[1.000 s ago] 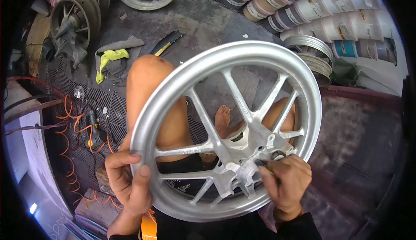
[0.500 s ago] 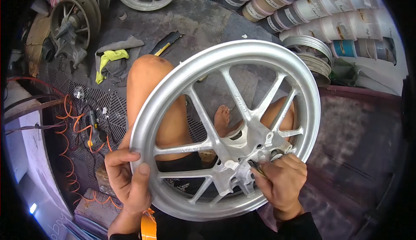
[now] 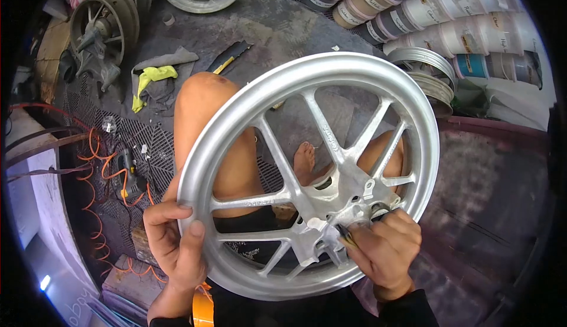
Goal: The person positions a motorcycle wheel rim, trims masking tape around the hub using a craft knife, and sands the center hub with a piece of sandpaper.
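Note:
A bare silver spoked wheel [image 3: 322,204] rests tilted over my lap, its hub toward me on the right. My left hand [image 3: 177,247] is closed on the left rim, thumb on the near face and fingers curled at the outer edge. At the hub, my right hand [image 3: 387,247] is closed in a pinch around a small dark piece with a yellowish edge [image 3: 345,233]. The tip of this piece touches or nearly touches the hub casting. Most of it is hidden by my fingers, so its kind is unclear.
A yellow-green cloth [image 3: 152,82] lies on a grey rag beyond my knee, near a dark blade-like tool [image 3: 229,57]. Left are an orange coiled hose [image 3: 94,209] and a power tool [image 3: 127,173]. Other wheels [image 3: 109,25] and labelled buckets [image 3: 413,17] stand behind.
The small piece in my right hand has shifted slightly down and left at the hub, its angle changing. My left hand keeps its place on the rim.

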Demonstrator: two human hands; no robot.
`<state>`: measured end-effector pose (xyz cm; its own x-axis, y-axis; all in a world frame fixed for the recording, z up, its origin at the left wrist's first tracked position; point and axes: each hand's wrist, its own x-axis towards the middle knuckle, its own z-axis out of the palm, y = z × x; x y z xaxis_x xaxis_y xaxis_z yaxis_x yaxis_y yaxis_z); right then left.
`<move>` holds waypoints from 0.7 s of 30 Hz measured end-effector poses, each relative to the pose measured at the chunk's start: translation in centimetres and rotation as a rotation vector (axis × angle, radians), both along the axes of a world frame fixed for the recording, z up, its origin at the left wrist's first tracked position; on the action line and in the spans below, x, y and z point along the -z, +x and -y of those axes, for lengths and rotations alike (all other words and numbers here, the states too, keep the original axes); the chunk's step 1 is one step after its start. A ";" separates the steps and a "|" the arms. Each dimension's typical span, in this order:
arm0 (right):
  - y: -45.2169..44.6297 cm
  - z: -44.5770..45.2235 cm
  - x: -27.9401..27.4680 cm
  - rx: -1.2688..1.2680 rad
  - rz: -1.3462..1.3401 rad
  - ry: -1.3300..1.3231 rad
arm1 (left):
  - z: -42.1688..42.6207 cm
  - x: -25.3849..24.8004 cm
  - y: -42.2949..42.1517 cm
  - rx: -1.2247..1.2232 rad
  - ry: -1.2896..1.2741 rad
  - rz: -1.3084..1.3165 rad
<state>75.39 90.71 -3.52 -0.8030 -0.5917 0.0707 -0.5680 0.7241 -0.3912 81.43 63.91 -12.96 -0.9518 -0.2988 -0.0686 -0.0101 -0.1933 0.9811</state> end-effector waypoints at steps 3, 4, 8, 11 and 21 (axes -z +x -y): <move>0.4 -1.2 0.4 0.104 -0.054 -0.075 | 0.3 0.2 -0.1 -0.009 -0.039 -0.011; 0.7 -1.3 0.4 0.163 -0.079 -0.106 | 0.2 0.3 -0.1 -0.002 -0.046 -0.012; -0.5 0.2 0.0 -0.065 0.001 0.011 | 0.0 0.0 -0.3 -0.003 -0.009 -0.018; 0.1 -1.4 0.8 0.064 -0.095 -0.131 | 0.3 0.3 -0.4 0.032 -0.055 -0.092; 0.5 -1.2 0.5 0.090 -0.111 -0.138 | 0.0 -0.1 -0.2 0.004 -0.011 -0.030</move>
<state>75.94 91.92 -4.06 -0.8352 -0.4962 0.2371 -0.5483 0.7176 -0.4294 81.19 63.88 -12.90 -0.9546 -0.2955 -0.0364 0.0189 -0.1820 0.9831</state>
